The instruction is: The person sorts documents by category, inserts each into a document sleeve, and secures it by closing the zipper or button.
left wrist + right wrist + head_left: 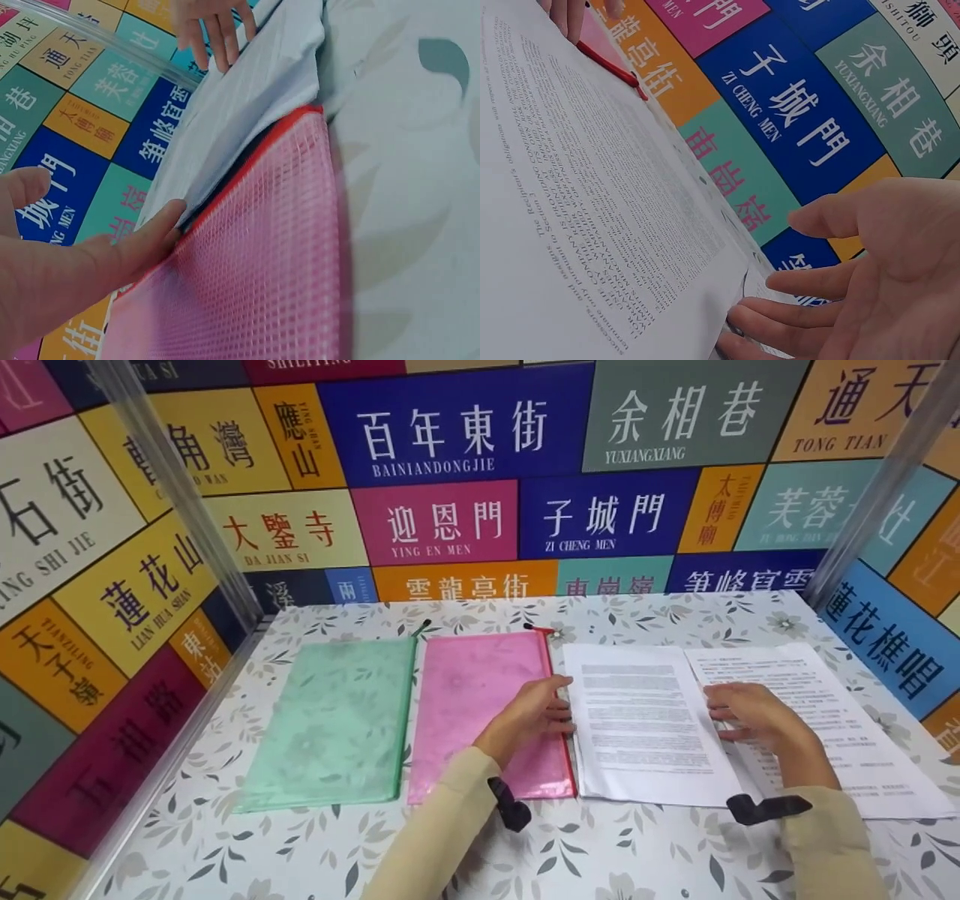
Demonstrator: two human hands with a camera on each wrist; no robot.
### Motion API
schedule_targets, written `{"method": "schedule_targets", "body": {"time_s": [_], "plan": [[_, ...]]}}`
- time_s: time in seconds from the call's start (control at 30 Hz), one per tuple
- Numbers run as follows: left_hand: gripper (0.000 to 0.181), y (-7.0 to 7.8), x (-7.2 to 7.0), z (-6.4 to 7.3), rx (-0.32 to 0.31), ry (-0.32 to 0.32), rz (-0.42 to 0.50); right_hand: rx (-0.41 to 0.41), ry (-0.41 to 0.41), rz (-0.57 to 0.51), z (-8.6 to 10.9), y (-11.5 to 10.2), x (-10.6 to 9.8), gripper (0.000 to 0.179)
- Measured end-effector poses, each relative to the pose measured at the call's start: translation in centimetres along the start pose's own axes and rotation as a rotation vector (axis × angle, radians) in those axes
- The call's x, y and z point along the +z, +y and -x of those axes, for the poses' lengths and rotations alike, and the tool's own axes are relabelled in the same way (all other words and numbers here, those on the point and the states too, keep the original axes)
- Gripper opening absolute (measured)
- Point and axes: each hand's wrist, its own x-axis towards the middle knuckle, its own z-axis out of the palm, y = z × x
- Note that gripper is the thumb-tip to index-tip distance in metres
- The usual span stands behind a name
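paper stack (649,727) lies flat on floral-print table (615,844), btwn pink zip pouch (472,682) on left & second paper stack (832,735) on right. l. hand (531,714): at paper stack's left edge, over pink zip pouch's right side; fingers extended, released. r. hand (761,718): at paper stack's right edge, over second paper stack; fingers loosely extended, released. green zip pouch (330,720): just left of pink. far side: wall panels (450,450) w/ lettering.
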Motion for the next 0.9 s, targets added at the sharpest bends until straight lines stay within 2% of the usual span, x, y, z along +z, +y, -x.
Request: {"method": "schedule_targets", "body": {"time_s": [0.17, 0.37, 0.47, 0.57, 0.73, 0.9], "plan": [[0.054, -0.4, 0.2, 0.1, 0.012, 0.05, 0.023, 0.005, -0.003, -0.04, -0.1, 0.1, 0.1, 0.076], [0.045, -0.7, 0.5, 0.0, 0.01, 0.081, -0.085, -0.001, -0.004, -0.078, 0.1, 0.0, 0.1, 0.078], [0.037, -0.8, 0.7, -0.1, 0.017, 0.075, -0.151, -0.005, -0.012, -0.092, 0.2, 0.0, 0.1, 0.081], [0.029, -1.2, 0.8, -0.2, 0.032, 0.038, -0.193, 0.005, -0.018, -0.104, 0.2, 0.0, 0.1, 0.081], [0.046, -1.9, 0.9, -0.4, 0.08, 0.004, -0.209, 0.017, -0.026, -0.12, 0.0, 0.0, 0.2, 0.083], [0.061, -2.1, 0.8, -0.7, 0.119, 0.029, -0.201, 0.015, -0.042, -0.133, 0.0, 0.0, 0.0, 0.083]]}}
